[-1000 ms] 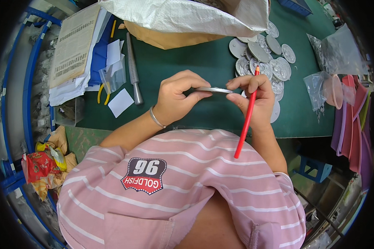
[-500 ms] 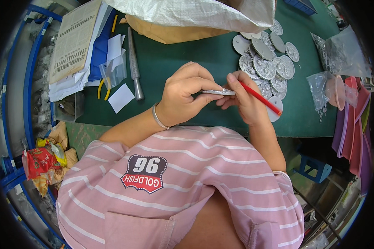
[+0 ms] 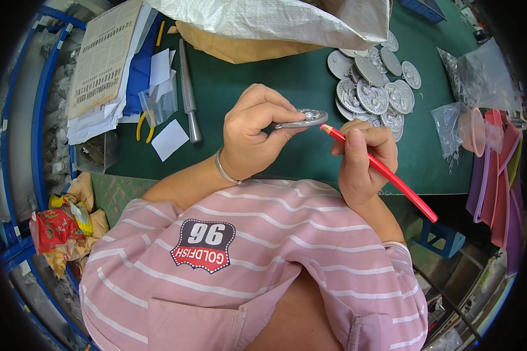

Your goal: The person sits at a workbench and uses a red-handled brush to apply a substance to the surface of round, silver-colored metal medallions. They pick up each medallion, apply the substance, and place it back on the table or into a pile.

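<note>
Between the thumb and fingers of my left hand (image 3: 256, 131) is a round silver-coloured embossed medallion (image 3: 310, 118), held tilted above the green table. My right hand (image 3: 366, 155) grips a red pencil (image 3: 401, 186), whose tip points at the medallion's right edge. Tip and rim are very close; whether they touch I cannot tell. Beyond my right hand lies a heap of similar medallions (image 3: 372, 96), some showing relief and others a plain back.
A white woven sack (image 3: 287, 20) lies at the table's far side. On the left are papers (image 3: 102, 64), a ridged metal rod (image 3: 187, 88), yellow-handled pliers (image 3: 140, 126) and a white card (image 3: 171, 140). Clear plastic bags (image 3: 486, 73) and a pink cup (image 3: 473, 131) sit at right.
My right hand has let go of the medallion and moved slightly right and down. The red pencil has swung so its tip faces the medallion, which is now tilted to show more relief.
</note>
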The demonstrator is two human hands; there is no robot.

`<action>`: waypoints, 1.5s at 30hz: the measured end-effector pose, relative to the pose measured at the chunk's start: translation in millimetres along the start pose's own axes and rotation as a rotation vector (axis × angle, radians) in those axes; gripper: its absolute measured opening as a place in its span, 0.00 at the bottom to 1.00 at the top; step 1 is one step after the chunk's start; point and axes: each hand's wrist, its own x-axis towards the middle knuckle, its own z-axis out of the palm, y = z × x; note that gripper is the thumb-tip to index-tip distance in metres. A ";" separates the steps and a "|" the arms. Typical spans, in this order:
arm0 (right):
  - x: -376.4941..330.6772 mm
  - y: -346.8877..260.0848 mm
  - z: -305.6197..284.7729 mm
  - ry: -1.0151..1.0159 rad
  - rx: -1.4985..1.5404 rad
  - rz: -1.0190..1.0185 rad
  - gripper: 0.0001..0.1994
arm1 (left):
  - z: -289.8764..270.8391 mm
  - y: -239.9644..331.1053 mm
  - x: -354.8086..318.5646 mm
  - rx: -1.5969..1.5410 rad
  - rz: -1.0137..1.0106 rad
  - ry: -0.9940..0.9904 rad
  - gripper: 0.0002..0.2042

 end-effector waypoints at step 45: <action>-6.3 7.7 13.4 -0.064 -0.018 0.053 0.06 | -0.9 1.9 -1.3 -0.028 -0.122 -0.181 0.08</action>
